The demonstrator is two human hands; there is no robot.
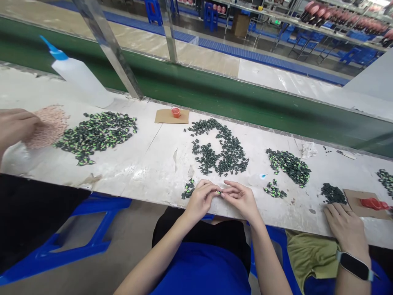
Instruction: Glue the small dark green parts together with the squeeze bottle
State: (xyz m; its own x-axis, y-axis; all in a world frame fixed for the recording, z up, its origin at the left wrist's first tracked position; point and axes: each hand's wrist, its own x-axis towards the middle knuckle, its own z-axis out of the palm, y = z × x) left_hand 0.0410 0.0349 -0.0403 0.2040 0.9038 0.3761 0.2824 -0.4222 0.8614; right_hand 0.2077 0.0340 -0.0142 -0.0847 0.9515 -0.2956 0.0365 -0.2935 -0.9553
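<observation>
A tiny dark green piece with a bright green spot (219, 192) sits between my two hands at the table's near edge. My left hand (201, 198) pinches it between thumb and fingers. My right hand (241, 198) meets it from the other side, thumb and forefinger tips at the piece, the other fingers stretched out. Just left of my left hand lies a small heap of green-spotted pieces (188, 189). Beyond my hands spreads a larger pile of plain dark green pieces (229, 153). A small clear bottle with a blue tip (256, 179) lies right of my right hand.
A red pot (175, 112) stands on cardboard (162, 116) at the back. Leftward are a spotted pile (98, 135), pink pieces (52, 123) under a co-worker's hand, and a white squeeze bottle (80, 80). Rightward, another co-worker's hand (346, 225) rests by dark pieces (333, 193). A green conveyor (199, 84) runs behind.
</observation>
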